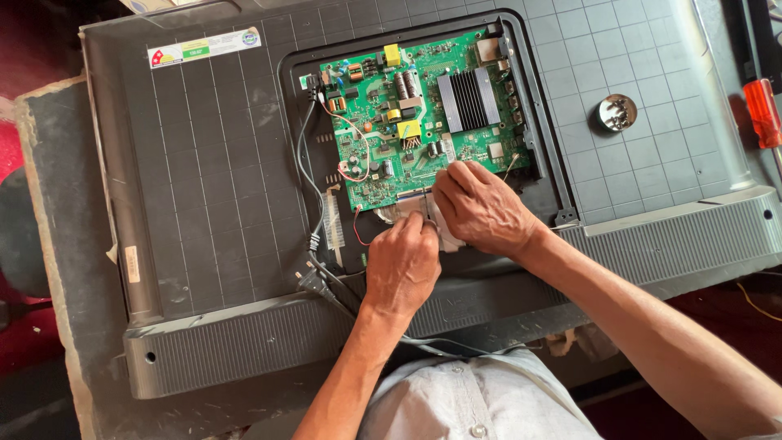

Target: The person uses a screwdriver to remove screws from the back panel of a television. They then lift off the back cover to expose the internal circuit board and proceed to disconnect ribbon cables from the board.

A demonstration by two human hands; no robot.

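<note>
A grey television back (pixel 220 187) lies face down, baring its green circuit board (pixel 423 114) at 12 o'clock. Both hands curl at the board's lower edge: left hand (pixel 401 265) and right hand (pixel 481 208) pinching a flat ribbon cable (pixel 411 213), likely steadying it; a small metal dish (pixel 617 112) sits at 2 o'clock

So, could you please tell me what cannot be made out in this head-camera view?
- Ribbon connector at the green circuit board lower edge: hidden by the left hand and right hand.
- Red-handled screwdriver: tip cut off by the right edge.
- Small metal dish: contents too small.
</note>
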